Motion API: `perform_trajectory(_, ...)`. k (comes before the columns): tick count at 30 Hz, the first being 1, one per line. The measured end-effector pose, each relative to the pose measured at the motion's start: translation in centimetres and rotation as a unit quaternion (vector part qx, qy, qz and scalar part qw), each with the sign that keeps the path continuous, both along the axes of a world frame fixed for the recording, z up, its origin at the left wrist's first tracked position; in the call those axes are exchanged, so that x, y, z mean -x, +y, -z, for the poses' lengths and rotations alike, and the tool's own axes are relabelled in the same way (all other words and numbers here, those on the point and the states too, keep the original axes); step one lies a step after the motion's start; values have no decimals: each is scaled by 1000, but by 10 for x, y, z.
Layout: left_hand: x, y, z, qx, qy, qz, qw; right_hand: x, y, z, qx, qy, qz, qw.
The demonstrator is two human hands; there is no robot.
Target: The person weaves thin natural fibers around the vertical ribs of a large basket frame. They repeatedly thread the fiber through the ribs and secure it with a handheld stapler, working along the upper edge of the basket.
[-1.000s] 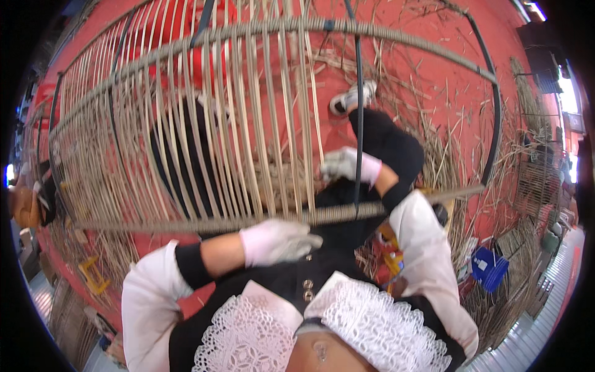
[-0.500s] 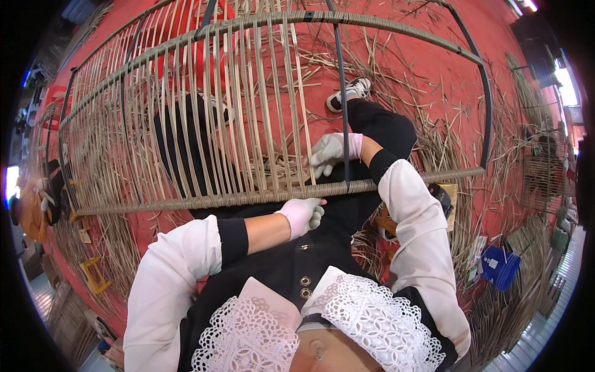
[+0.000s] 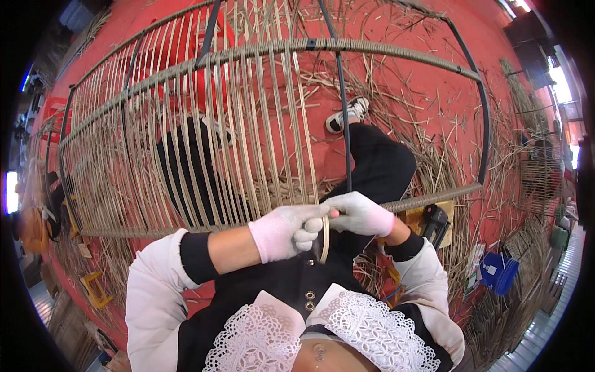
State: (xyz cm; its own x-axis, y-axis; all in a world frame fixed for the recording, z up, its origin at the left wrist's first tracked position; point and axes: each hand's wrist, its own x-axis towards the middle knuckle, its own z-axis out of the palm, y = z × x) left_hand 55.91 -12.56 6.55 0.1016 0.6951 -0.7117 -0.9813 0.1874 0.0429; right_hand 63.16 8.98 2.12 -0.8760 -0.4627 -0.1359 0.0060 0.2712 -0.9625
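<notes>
A large metal frame with its rails wrapped in tan wicker strand lies across my lap, and rows of pale strips run between its rails on the left and middle. My gloved left hand is closed at the near rail, its thumb and fingers pinching a flat wicker strip whose loose end hangs toward my waist. My gloved right hand meets it from the right, fingers closed on the same strip just above. Its fingertips are partly hidden where the hands touch.
Cut strips litter the red floor. A black tool rests at my right, and a blue bucket stands farther right. Dark metal crossbars span the frame. A yellow stand is at the left, with a red stool behind the frame.
Both hands were apart, the right beyond the near rail and the left in front. Now they meet on the strip, its end pulled toward me. The frame appears lower in view.
</notes>
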Motion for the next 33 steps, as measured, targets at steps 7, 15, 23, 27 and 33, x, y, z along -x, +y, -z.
perform_trajectory(7,176,40,-38,53,829,-28,556,200,52,-25,-94,151,86,980)
perform_trajectory(15,253,73,25,175,959,-2,225,338,64,-17,-263,148,165,939)
perform_trajectory(23,273,94,30,114,981,25,158,357,73,-17,-322,113,13,940)
perform_trajectory(27,297,101,17,130,932,186,284,310,54,-6,-186,312,342,867)
perform_trajectory(33,351,105,16,9,728,370,577,202,16,-14,-129,285,363,878)
